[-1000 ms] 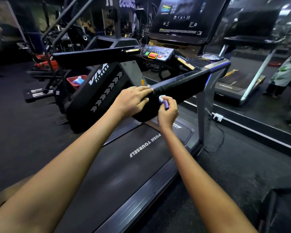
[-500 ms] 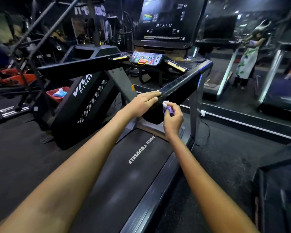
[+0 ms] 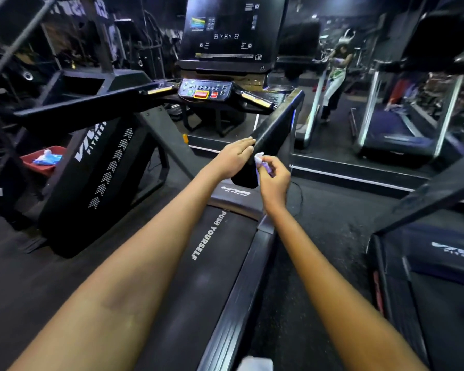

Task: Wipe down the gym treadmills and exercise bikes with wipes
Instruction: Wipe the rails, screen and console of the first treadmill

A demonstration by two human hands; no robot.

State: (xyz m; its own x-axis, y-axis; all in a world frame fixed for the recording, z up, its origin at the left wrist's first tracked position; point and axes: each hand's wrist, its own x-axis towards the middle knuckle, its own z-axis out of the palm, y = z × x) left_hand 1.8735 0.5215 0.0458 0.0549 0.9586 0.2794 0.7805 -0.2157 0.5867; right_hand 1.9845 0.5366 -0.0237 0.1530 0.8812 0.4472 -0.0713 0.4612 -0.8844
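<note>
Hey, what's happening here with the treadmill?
A person is cleaning a treadmill in a gym. Their right hand pinches a small white wipe against the near end of the right handrail, while the left hand rests flat on that rail with straight fingers. A red tub holding a blue wipe pack sits on the floor to the left.

Two hands show: the left hand [image 3: 235,156] and the right hand [image 3: 275,180], with one white wipe [image 3: 260,160] between them. Three treadmills appear: the near treadmill [image 3: 225,263], a second treadmill [image 3: 402,135] in the mirror area to the right, and a third treadmill [image 3: 439,263] at the right edge. There is one control panel [image 3: 204,91], one screen [image 3: 231,30], one red tray [image 3: 42,163] and one blue packet [image 3: 48,158].
</note>
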